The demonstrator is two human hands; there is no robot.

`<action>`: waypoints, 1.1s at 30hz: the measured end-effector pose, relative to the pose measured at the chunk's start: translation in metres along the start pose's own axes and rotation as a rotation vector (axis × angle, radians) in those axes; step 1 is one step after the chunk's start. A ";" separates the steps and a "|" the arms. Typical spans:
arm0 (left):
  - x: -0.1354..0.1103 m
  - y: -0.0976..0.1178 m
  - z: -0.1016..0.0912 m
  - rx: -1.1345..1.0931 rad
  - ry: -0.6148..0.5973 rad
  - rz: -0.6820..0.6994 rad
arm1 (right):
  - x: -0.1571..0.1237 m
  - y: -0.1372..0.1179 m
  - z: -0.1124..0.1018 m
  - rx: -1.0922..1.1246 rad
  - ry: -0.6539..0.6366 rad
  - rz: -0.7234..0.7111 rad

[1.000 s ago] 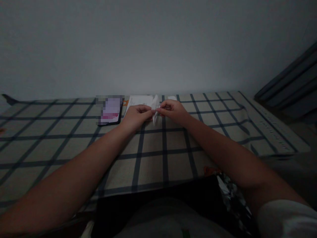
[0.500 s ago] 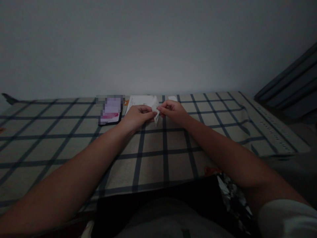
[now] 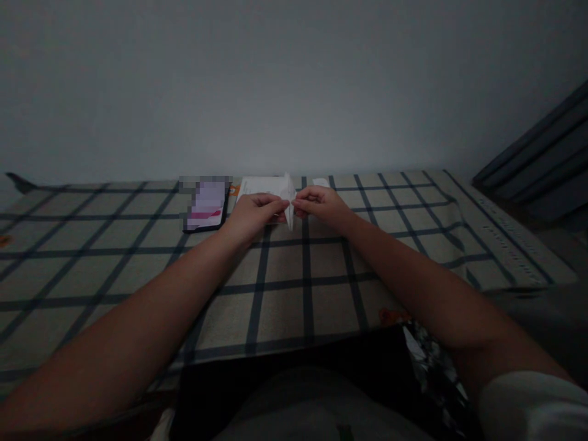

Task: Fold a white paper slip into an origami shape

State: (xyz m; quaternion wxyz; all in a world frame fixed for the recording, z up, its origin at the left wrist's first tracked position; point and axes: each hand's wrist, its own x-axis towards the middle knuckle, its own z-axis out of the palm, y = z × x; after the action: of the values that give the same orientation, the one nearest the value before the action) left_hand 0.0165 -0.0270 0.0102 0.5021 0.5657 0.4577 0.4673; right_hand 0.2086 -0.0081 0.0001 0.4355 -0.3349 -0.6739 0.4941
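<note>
Between my two hands stands a small piece of folded white paper [image 3: 289, 217], thin and edge-on to me, its pointed ends up and down. My left hand [image 3: 258, 211] pinches it from the left with thumb and fingers. From the right, the thumb and forefinger of my right hand [image 3: 319, 202] are closed on its middle. Just behind my left hand lies a flat white sheet or booklet [image 3: 261, 185] with faint print. The fingers partly hide the folded paper, so its full shape cannot be made out.
A phone [image 3: 209, 205] with a lit, partly blurred screen lies left of my hands. Beyond my right hand is a small white piece [image 3: 320, 182]. A checked cloth [image 3: 285, 263] covers the table, which meets a plain wall [image 3: 294, 86]. Dark folded fabric [image 3: 546, 147] hangs at the right.
The folded paper has turned more upright and edge-on, and looks narrower. My left fingertips have risen slightly towards its middle. My right hand has barely moved.
</note>
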 end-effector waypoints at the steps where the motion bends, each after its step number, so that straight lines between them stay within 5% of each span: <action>1: 0.000 0.000 0.000 0.022 0.003 0.005 | 0.000 0.000 0.000 0.007 -0.005 0.006; 9: -0.002 -0.003 -0.003 0.174 0.008 0.055 | 0.002 0.001 -0.001 0.017 -0.006 0.072; 21: -0.004 0.001 0.000 0.086 -0.015 0.038 | 0.000 0.003 0.003 0.042 0.037 0.051; 28: -0.003 0.005 -0.001 0.171 0.115 0.137 | -0.003 0.000 0.005 0.007 -0.113 0.042; 33: -0.004 0.004 -0.001 0.249 0.135 0.189 | -0.004 0.000 0.006 -0.038 -0.104 0.039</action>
State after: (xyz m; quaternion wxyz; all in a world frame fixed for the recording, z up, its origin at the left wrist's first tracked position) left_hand 0.0155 -0.0307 0.0142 0.3501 0.6314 0.4897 0.4888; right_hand 0.2043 -0.0145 -0.0015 0.3838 -0.3302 -0.6981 0.5063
